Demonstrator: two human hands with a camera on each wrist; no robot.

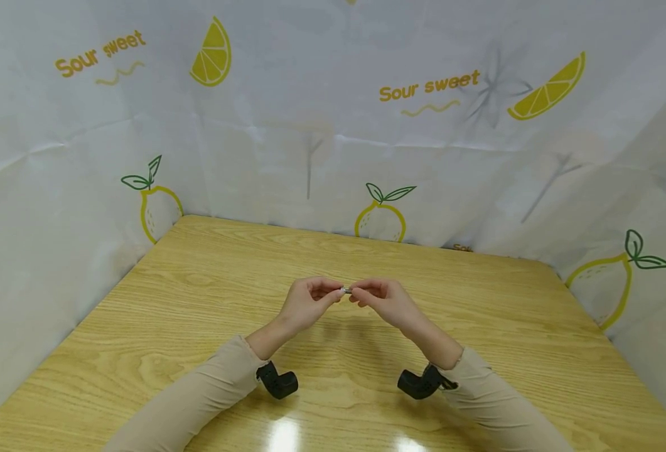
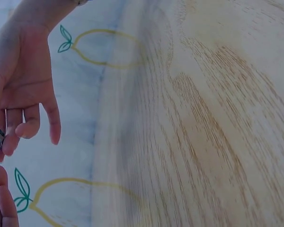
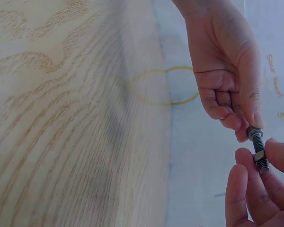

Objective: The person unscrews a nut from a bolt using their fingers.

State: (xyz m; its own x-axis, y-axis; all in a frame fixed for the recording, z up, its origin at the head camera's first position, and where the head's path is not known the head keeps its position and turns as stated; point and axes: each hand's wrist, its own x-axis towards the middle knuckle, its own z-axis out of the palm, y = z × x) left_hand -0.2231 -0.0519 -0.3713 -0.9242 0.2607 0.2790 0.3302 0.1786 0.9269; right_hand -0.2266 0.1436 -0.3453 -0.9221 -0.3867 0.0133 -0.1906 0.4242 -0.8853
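holds a bolt (image 3: 258,143) roughly level above the wood-grain tabletop (image 1: 457,295), between two hands. pinches the head end (image 3: 250,131) in the right grip (image 1: 388,301), thumb plainly pressed along one side. pinches around the nut (image 3: 259,155) in the left grip (image 1: 307,304), thumb against one side, fingertips on the other. shows a short stub of thread beyond the nut, at the tip (image 3: 264,168), and a longer run of thread back toward the head end.

could, with the nut so near the tip, run off the thread after a few turns the wrong way and drop onto the tabletop. could bind or cross-thread from a tilt between the grips, with only fingertips to keep nut and shank in line. could spin bolt and nut together, without travel along the thread, from too weak a pinch at the head end. could also slip through fingertips sliding on small metal faces, or fall from both grips loosening at once, and probably roll afterward. cannot judge the tightness of the thread from these views.
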